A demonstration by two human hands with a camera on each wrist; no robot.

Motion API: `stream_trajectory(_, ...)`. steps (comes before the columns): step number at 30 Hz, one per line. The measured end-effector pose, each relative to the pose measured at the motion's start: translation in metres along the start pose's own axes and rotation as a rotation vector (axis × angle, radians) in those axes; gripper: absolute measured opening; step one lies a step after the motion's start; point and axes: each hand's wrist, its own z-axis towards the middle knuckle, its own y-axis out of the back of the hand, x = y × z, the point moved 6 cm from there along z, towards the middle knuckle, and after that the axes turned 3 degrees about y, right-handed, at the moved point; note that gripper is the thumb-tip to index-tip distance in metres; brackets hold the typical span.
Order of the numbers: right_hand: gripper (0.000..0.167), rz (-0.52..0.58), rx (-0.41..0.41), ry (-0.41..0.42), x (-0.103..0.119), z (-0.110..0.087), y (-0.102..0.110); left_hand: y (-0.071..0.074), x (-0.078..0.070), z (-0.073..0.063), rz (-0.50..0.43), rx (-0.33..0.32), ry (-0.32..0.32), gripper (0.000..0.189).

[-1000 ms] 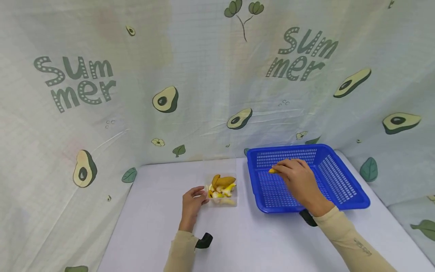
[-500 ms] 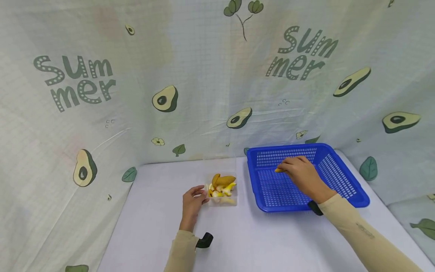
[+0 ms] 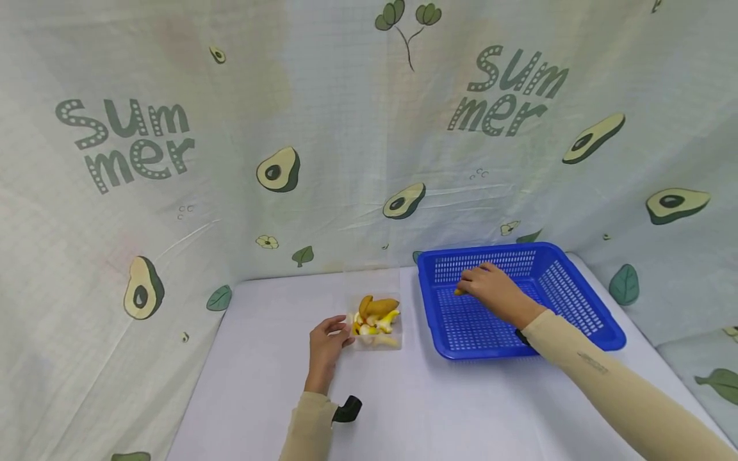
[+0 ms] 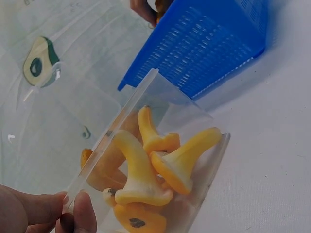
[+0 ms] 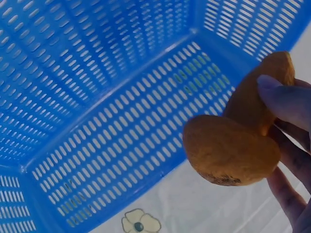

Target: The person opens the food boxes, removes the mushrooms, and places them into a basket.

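My right hand (image 3: 498,294) is over the blue basket (image 3: 446,349), pinching an orange-brown mushroom (image 5: 228,150) by its stem between thumb and fingers. The rounded cap of that mushroom points away from the palm in the right wrist view, and its cap edge has a dark patch. My left hand (image 3: 327,349) pinches the left wall of a clear plastic box (image 4: 160,85) at its rim. Inside the box lie several yellow mushrooms (image 4: 182,160) with pale stems, heaped together, along with a browner mushroom (image 3: 383,307) at the back.
The perforated basket stands right of the box on the white table (image 3: 271,384), near the back. Behind both hangs a pale curtain (image 3: 334,160) printed with avocados. The box's clear lid (image 3: 371,280) stands raised at its back.
My right hand first shifts a little right, then back left over the basket, still holding the mushroom. The left hand and the box stay in place.
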Motion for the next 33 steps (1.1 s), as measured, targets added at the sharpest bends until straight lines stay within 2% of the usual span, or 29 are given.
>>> stream_trajectory(7, 0.025, -0.030, 0.069, 0.048, 0.003, 0.005, -0.012, 0.000, 0.002, 0.000, 0.008, -0.005, 0.015, 0.035)
stream_trajectory(16, 0.020, -0.017, 0.101, 0.033, 0.000, 0.006, -0.019, 0.000, 0.001, 0.001, -0.006, 0.000, 0.001, 0.035)
stream_trajectory(22, 0.019, -0.007, 0.107, -0.003, -0.002, 0.009, -0.018, 0.000, 0.003, 0.000, 0.011, 0.000, 0.024, 0.036)
stream_trajectory(24, 0.024, 0.013, 0.090, -0.015, -0.003, 0.009, -0.017, 0.001, 0.003, 0.000, 0.010, 0.001, 0.023, 0.036)
stream_trajectory(28, 0.027, 0.124, 0.022, -0.043, -0.005, 0.010, -0.010, 0.000, 0.003, 0.000, 0.011, -0.002, 0.020, 0.036)
stream_trajectory(33, 0.025, 0.207, -0.035, -0.064, -0.003, 0.014, 0.002, -0.001, 0.003, 0.001, 0.012, -0.004, 0.023, 0.035)
